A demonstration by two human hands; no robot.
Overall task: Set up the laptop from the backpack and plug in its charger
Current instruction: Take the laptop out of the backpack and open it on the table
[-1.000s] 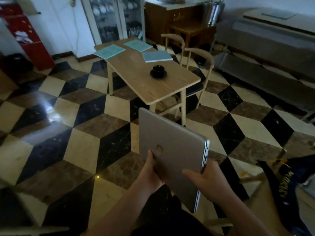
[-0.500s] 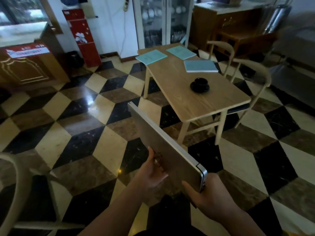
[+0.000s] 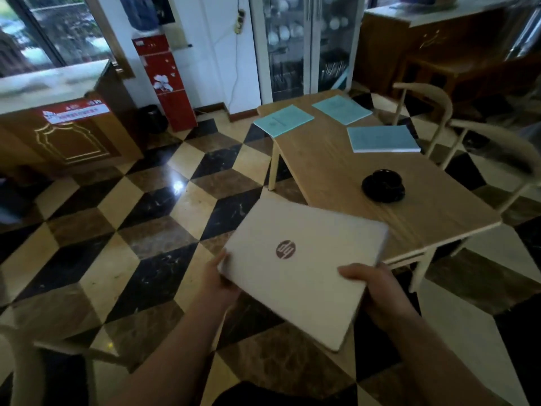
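A closed silver laptop (image 3: pixel 304 265) with a round logo on its lid is held nearly flat in the air, lid up, in front of me. My left hand (image 3: pixel 218 281) grips its near left corner from below. My right hand (image 3: pixel 377 291) grips its right edge, thumb on the lid. The laptop's far edge overlaps the near corner of a light wooden table (image 3: pixel 328 171). No backpack or charger is in view.
On the table lie three pale blue booklets (image 3: pixel 382 139) and a black cup on a saucer (image 3: pixel 383 184). Light wooden chairs (image 3: pixel 433 112) stand at the table's right. A chair back (image 3: pixel 20 367) is at bottom left. A power strip (image 3: pixel 240 22) hangs on the far wall.
The laptop has turned from edge-on and tilted to nearly flat with its lid up, and it has moved toward the table. My view has swung left and closer to the table.
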